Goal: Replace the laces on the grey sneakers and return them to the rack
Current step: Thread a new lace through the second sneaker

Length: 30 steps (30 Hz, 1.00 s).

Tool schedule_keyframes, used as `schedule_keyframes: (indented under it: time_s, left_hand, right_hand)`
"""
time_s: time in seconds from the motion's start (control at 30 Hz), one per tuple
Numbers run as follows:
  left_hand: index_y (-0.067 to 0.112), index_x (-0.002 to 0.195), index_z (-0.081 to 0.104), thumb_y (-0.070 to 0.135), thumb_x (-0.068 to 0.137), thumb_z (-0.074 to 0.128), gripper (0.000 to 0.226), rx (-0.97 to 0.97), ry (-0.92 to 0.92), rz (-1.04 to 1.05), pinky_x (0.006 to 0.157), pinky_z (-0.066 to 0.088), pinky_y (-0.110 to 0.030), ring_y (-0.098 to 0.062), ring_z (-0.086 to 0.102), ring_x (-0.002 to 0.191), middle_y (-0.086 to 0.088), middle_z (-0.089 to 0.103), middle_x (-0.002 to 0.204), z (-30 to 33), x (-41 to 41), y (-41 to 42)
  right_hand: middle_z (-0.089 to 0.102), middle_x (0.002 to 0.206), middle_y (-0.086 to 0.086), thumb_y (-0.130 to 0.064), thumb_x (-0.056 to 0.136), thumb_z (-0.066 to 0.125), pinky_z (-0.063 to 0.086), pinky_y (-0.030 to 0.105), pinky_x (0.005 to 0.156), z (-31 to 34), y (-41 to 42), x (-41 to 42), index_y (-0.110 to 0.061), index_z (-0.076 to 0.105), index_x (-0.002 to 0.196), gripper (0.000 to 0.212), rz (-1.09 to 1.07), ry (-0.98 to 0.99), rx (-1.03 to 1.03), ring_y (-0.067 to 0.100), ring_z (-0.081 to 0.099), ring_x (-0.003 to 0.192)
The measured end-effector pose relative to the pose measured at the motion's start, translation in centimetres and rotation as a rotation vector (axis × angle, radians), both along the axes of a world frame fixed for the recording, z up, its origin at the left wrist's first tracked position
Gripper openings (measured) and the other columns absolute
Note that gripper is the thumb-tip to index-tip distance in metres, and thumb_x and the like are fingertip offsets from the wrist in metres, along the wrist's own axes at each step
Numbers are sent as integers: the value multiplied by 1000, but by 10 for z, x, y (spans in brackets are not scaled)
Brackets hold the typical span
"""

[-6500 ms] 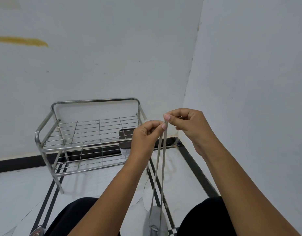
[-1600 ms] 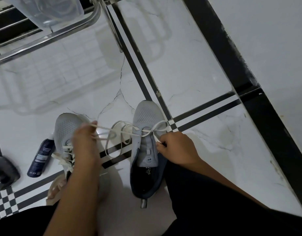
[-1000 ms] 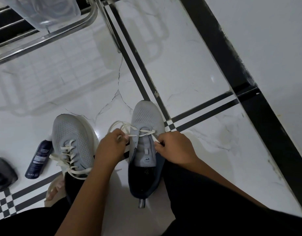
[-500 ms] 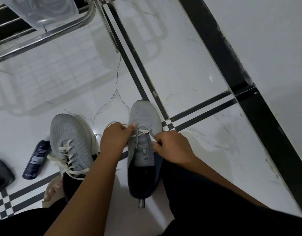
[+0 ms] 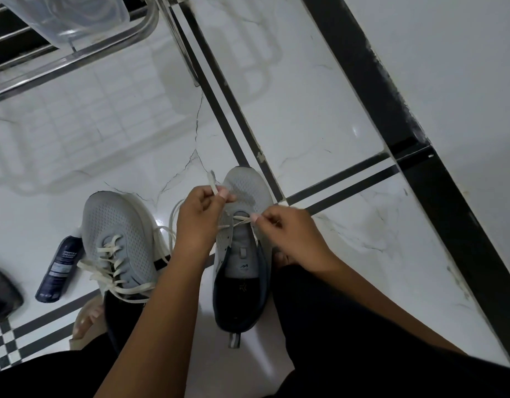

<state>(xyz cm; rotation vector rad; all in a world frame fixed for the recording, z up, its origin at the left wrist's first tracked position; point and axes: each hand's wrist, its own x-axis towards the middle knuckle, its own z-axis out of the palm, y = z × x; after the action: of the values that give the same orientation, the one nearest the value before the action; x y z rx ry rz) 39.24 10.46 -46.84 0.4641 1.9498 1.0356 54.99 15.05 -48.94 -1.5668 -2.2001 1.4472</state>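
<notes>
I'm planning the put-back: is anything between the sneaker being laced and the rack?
Nothing visible does. Bare floor lies between the sneaker and the rack; a clear tub sits on the rack.

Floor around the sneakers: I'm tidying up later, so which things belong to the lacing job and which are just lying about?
Part of the job:
- right-hand sneaker, being laced
- cream lace, pinched by left hand and right hand
- left-hand sneaker, already laced
- metal rack

Lying about:
- dark spray bottle
- clear plastic tub on the rack
- dark object at left edge, unclear
</notes>
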Motion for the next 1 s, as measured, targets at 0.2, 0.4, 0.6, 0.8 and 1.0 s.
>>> schedule_keyframes:
  time_s: [0.2, 0.4, 0.6, 0.8, 1.0]
  left_hand:
    - [20, 89, 70, 19, 95, 56, 16, 114, 75, -324, 69, 43, -4, 7, 62, 81, 9, 71, 87, 18, -3, 10]
    - [30, 81, 69, 24, 95, 57, 20, 25, 118, -416, 66, 42, -4, 7, 62, 74, 12, 70, 77, 16, 0, 9]
    - [19, 87, 69, 22, 98, 52, 20, -154, 216, -248, 50, 40, -5, -2, 56, 71, 6, 67, 81, -2, -14, -13]
    - [13, 89, 66, 21, 99, 48, 22, -329, 97, 140, 74, 47, -29, -20, 61, 87, -6, 68, 90, -42, -36, -44]
    - [3, 103, 63, 15, 92, 54, 18, -454, 140, 174, 76, 44, -35, -31, 61, 87, -8, 63, 91, -45, -37, -50]
  right_hand:
    - [62, 63, -19, -43, 89, 63, 51, 25, 72, 35, 42, -23, -20, 76, 94, 26, -342, 336, -487, 0, 55, 68]
    - [58, 63, -9, -17, 90, 63, 40, 22, 64, 40, 60, -31, -8, 68, 99, 14, -456, 578, -816, 5, 46, 61]
    - [48, 70, -7, -26, 92, 59, 43, 21, 69, 39, 85, 16, -16, 66, 90, 12, -642, 813, -849, 6, 46, 65]
    - [50, 66, -9, -30, 93, 56, 44, 20, 70, 31, 96, 61, -20, 63, 90, 13, -838, 920, -771, 4, 48, 62]
    - [58, 80, -4, -24, 94, 58, 49, 21, 71, 26, 92, 76, -12, 68, 104, 19, -811, 675, -534, 6, 55, 70]
